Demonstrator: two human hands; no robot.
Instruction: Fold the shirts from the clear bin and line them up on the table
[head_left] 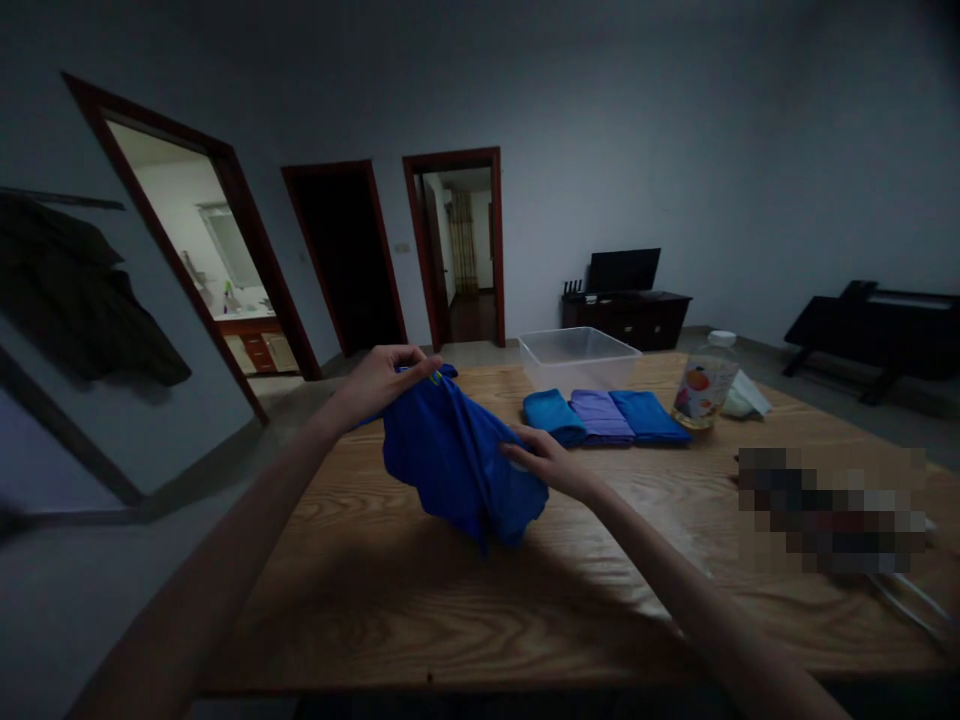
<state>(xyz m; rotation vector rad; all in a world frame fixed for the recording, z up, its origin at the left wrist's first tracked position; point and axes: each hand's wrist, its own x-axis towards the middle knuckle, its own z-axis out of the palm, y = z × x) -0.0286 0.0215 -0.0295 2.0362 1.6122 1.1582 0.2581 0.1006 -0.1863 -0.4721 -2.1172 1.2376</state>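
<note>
**Both hands hold a blue cloth above the wooden worktop**

Nearest the camera, two bare forearms reach forward over the light, grained wooden worktop [390, 600]. Between them hangs a crumpled royal-blue cloth [457, 465], lifted clear of the wood at its upper part, with its lowest folds drooping close to the surface; whether they touch it cannot be told.

The right hand [551, 462] has its grip closed on the right edge of the cloth, fingers pressed into the fabric at about mid-height. The left hand [382, 380] is higher and further back, its grip pinching the top corner of the same cloth between thumb and fingertips, so the fabric falls from that corner down towards the right hand.

Beyond the right hand, three folded cloths lie side by side and touching on the worktop: a teal folded cloth [553, 414] on the left, a lilac folded cloth [598, 414] in the middle and a blue folded cloth [649, 416] on the right. Just behind them stands a clear plastic rectangular tub [577, 355]. To the right of the folded row stands a clear plastic bottle with a white cap and a fruit label [705, 385], with a pale crumpled bag [744, 398] just beside it.
</note>
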